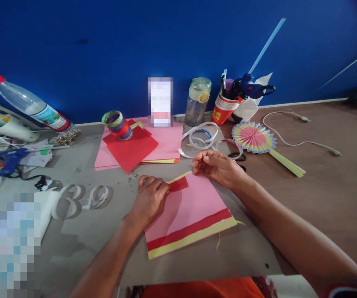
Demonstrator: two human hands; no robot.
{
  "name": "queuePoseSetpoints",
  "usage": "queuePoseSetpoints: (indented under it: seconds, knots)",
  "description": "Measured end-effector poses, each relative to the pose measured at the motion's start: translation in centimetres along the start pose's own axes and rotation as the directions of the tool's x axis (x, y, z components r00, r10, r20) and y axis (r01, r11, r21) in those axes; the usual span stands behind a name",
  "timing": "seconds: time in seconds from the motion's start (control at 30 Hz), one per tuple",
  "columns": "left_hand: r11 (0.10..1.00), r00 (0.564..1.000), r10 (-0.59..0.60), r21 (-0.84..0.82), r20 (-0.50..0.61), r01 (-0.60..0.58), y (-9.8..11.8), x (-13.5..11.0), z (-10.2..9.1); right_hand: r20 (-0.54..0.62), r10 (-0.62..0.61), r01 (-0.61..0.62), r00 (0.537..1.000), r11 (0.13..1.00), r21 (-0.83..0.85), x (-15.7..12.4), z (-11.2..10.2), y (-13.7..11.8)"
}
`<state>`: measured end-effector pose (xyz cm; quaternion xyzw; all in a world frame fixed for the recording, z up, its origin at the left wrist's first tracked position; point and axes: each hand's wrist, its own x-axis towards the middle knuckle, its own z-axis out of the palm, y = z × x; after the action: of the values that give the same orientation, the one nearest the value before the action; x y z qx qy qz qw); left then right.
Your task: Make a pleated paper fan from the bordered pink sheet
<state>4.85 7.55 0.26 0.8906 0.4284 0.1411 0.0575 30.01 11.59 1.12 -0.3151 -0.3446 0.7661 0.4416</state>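
A stack of paper sheets (193,211) lies on the table in front of me, pink on top, with red and yellow edges showing at its near side. My left hand (150,198) is curled on the stack's far left corner, its fingers closed on a small red piece of paper (178,184). My right hand (217,166) rests at the stack's far edge, fingers bent and pinched together at the yellow edge (180,177). What its fingertips hold is too small to see.
Behind lie pink and red sheets (137,149) with stacked tape rolls (118,124), white paper strips (200,138), a paper fan (254,138), a cup of tools (226,108), two bottles (197,101), a white cable (302,142) and a blue glue gun (9,160) at left.
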Motion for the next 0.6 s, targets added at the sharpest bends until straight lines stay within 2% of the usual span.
queuePoseSetpoints:
  seconds: [0.1, 0.17, 0.23, 0.27, 0.33, 0.37, 0.4, 0.47, 0.53, 0.6]
  knots:
    - [1.0, 1.0, 0.002, 0.014, 0.017, -0.002, 0.0, -0.1, 0.0, 0.144, -0.046, 0.091, 0.989, 0.943, -0.322, -0.9, 0.0, -1.3]
    - [1.0, 1.0, -0.002, 0.01, 0.03, 0.002, -0.1, -0.2, -0.1, 0.196, -0.054, 0.155, 0.979, 0.823, -0.547, -1.6, 0.4, -2.6]
    - [1.0, 0.999, 0.0, -0.003, 0.038, 0.0, -0.1, -0.2, -0.4, 0.279, -0.053, 0.24, 0.959, 0.676, -0.697, -2.4, 1.2, -3.9]
    - [1.0, 0.999, 0.001, -0.009, 0.039, -0.001, -0.1, -0.2, -0.5, 0.358, -0.014, 0.294, 0.934, 0.604, -0.741, -2.8, 1.9, -4.2]
    - [1.0, 0.999, 0.001, -0.014, 0.035, -0.001, -0.1, -0.1, -0.7, 0.512, 0.118, 0.397, 0.851, 0.494, -0.774, -3.6, 3.4, -4.2]
    - [1.0, 0.999, 0.002, -0.015, 0.034, -0.001, -0.1, -0.1, -0.8, 0.541, 0.189, 0.424, 0.819, 0.435, -0.794, -4.0, 4.2, -3.8]
    - [1.0, 0.999, 0.002, -0.017, 0.032, -0.002, -0.1, -0.1, -0.8, 0.56, 0.244, 0.456, 0.792, 0.372, -0.808, -4.2, 5.0, -3.1]
    - [1.0, 0.999, 0.0, -0.027, 0.034, 0.0, -0.1, -0.1, -0.9, 0.537, 0.331, 0.504, 0.776, 0.188, -0.843, -4.6, 6.0, -1.3]
    - [0.999, 0.999, -0.006, -0.04, 0.036, 0.008, -0.1, -0.1, -0.9, 0.477, 0.353, 0.51, 0.805, -0.001, -0.86, -4.7, 6.5, 0.5]
    - [0.999, 0.999, -0.013, -0.045, 0.034, 0.014, -0.1, -0.1, -0.8, 0.461, 0.352, 0.524, 0.815, -0.107, -0.845, -4.8, 6.6, 1.7]
